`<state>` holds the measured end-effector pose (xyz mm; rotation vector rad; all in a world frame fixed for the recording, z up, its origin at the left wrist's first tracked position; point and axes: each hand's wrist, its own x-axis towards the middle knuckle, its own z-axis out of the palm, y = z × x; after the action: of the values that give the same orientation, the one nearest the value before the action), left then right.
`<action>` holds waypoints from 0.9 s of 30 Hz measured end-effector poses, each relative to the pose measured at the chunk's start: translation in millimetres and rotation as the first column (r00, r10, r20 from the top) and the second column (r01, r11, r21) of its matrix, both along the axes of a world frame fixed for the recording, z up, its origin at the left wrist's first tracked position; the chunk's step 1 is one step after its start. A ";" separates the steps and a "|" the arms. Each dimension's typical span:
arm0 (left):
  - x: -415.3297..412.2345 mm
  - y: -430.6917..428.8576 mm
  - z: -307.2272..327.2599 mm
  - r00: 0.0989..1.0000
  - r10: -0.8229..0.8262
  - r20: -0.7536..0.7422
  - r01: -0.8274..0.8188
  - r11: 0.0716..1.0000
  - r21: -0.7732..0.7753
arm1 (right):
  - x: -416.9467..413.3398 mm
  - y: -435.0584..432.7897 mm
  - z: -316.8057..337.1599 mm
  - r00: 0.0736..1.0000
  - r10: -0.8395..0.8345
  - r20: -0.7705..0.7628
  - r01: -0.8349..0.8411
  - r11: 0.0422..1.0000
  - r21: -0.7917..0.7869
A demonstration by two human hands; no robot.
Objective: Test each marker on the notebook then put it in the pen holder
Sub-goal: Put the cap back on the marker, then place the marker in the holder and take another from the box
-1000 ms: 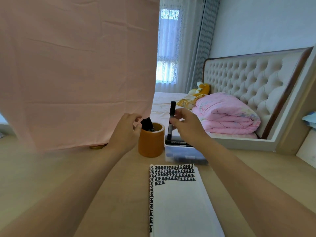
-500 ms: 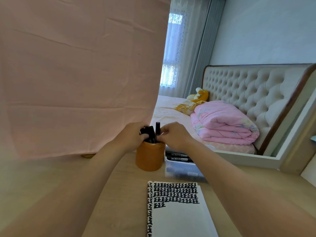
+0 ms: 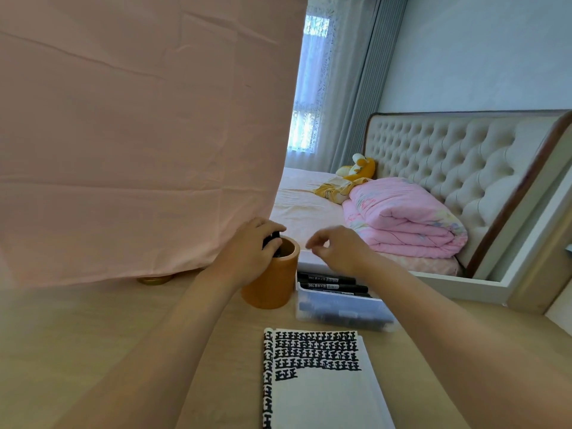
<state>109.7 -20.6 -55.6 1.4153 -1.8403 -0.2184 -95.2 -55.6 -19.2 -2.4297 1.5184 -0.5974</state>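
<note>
An orange pen holder (image 3: 272, 289) stands on the wooden desk, with black markers (image 3: 275, 239) sticking out of it. My left hand (image 3: 247, 253) wraps around those marker tops, its thumb at the holder's rim. Just right of the holder, my right hand (image 3: 337, 250) hovers with loosely bent fingers and holds nothing. Below it sits a clear plastic box (image 3: 340, 311) with several black markers (image 3: 332, 282) lying in it. The open notebook (image 3: 322, 394) lies nearest to me, with rows of black marks across the top of its page.
A pink cloth (image 3: 139, 134) hangs over the left half of the view, down to the desk. A gold round lid (image 3: 154, 279) peeks out beneath it. Beyond the desk's far edge are a bed with a folded pink quilt (image 3: 402, 218) and a white frame (image 3: 464, 284).
My right hand lowered the marker it held upright into the pen holder, let go and drew back to the right. My left hand stayed on the markers in the holder.
</note>
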 end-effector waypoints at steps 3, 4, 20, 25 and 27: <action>1.6 -4.0 4.4 0.993 0.001 0.116 -0.002 1.000 0.008 | -15.9 -0.8 -7.0 0.982 0.007 -0.190 0.019 0.991 0.135; 1.7 -3.6 5.2 0.991 -0.013 0.135 0.010 1.000 0.022 | -18.7 -2.1 -10.5 0.975 0.008 -0.223 0.027 0.988 0.151; 7.2 10.9 21.6 0.985 -0.016 0.172 -0.010 0.989 0.148 | -15.6 -7.3 -22.7 0.934 0.138 -0.330 -0.022 0.943 0.331; 14.3 7.0 14.1 0.994 -0.102 0.043 0.090 0.971 0.222 | -14.5 -9.3 -25.5 0.903 0.144 -0.404 -0.016 0.953 0.303; 13.5 7.9 9.2 0.995 -0.088 0.054 0.077 0.982 0.171 | -13.2 -7.8 -24.5 0.917 0.134 -0.376 -0.032 0.964 0.265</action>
<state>123.2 -12.7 -46.4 1.4752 -1.9719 -0.3842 -108.4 -63.4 -43.7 -2.4906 1.5015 0.1115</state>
